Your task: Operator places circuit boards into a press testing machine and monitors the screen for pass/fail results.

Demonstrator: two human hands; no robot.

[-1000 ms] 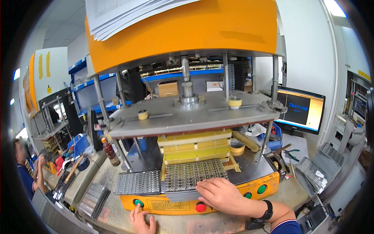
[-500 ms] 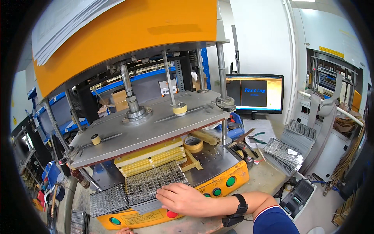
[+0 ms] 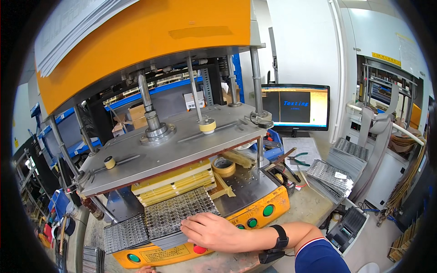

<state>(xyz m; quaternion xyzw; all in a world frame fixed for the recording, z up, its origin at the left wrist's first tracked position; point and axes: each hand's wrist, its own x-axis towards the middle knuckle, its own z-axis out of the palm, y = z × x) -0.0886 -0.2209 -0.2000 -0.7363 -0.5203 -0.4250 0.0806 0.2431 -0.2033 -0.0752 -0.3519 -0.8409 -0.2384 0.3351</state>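
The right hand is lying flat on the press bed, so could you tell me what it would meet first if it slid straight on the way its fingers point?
The right hand points left; its fingertips already touch the perforated metal panel, so it would likely slide along that.

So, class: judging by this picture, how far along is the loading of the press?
Done: a perforated panel lies on the press bed under the raised grey plate. In hand: the right hand rests flat on the panel's front edge. Left: the plate is not yet down, and stacked panels wait beside the monitor.
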